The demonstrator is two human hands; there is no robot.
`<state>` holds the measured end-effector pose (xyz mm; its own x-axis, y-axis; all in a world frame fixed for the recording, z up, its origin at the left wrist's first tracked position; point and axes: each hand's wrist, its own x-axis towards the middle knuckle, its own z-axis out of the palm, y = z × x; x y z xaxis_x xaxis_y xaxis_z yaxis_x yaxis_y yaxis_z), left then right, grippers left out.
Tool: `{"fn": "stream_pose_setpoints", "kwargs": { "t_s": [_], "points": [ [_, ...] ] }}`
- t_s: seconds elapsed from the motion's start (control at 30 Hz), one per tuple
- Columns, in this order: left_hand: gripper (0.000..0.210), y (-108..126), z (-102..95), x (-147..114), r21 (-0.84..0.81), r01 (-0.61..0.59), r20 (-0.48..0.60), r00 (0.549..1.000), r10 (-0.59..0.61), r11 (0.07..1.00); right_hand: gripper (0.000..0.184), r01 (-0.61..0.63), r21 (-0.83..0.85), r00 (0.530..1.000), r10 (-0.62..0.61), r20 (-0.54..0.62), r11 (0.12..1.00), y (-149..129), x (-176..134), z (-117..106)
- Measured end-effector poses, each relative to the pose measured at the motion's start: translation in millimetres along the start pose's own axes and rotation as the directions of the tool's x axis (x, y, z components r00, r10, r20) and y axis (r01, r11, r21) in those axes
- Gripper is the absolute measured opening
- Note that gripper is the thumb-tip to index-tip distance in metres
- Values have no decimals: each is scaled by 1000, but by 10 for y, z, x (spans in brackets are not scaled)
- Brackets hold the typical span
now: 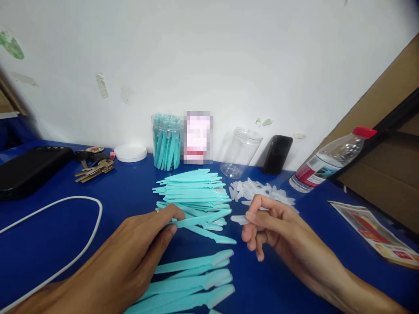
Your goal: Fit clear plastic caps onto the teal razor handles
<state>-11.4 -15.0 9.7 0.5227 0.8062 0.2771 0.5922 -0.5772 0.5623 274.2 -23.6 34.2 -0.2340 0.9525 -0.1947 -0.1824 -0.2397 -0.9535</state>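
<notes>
My left hand (pixel 140 244) is closed, pinching the handle of a turquoise eyebrow razor (pixel 203 218) between thumb and forefinger. The razor's blade end points right. Facing it, my right hand (pixel 281 224) pinches a translucent blade cap (pixel 238 219); a small gap separates cap and razor. Just behind lies a pile of turquoise razors (pixel 194 192), their blade ends to the right. A heap of loose caps (pixel 262 189) spreads behind my right hand. Nearer to me, several razors (pixel 203 279) whose blade ends look capped lie side by side, partly hidden by my left hand.
Against the wall stand a clear jar full of razors (pixel 166 144), an uncovered clear jar (pixel 240 152) and a black phone (pixel 278 155). A white lid (pixel 131 152), keys (pixel 96 169) and a white cable (pixel 75 197) lie left. At right are a water bottle (pixel 327 163) and a packet (pixel 376 233).
</notes>
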Motion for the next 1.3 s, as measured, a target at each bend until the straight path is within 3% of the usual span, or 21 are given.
{"fn": "stream_pose_setpoints", "kwargs": {
  "t_s": [0.1, 0.33, 0.7, 0.93, 1.3],
  "points": [
    [18, -23, 12, 15, 13, 1, -15, 1000, -1, 1000, 15, -14, 25, 1000, 14, 10, 1000, 13, 2, -18],
    [16, -46, 44, -19, 65, -44, -76, 996, 49, 997, 26, -42, 29, 998, 43, -39, 999, 30, 24, -5],
    [15, -42, 53, -40, 99, -124, -80, 988, 133, 987, 32, -31, 11, 996, 32, -85, 999, 16, 6, 30],
    [15, -31, 44, -42, 75, -119, -71, 990, 125, 990, 36, -34, 6, 996, 34, -77, 999, 8, -10, 52],
    [26, 10, 100, -90, 156, -168, -19, 985, 173, 973, 37, -50, -20, 997, 52, 62, 999, 79, -49, 127]
  ]
}}
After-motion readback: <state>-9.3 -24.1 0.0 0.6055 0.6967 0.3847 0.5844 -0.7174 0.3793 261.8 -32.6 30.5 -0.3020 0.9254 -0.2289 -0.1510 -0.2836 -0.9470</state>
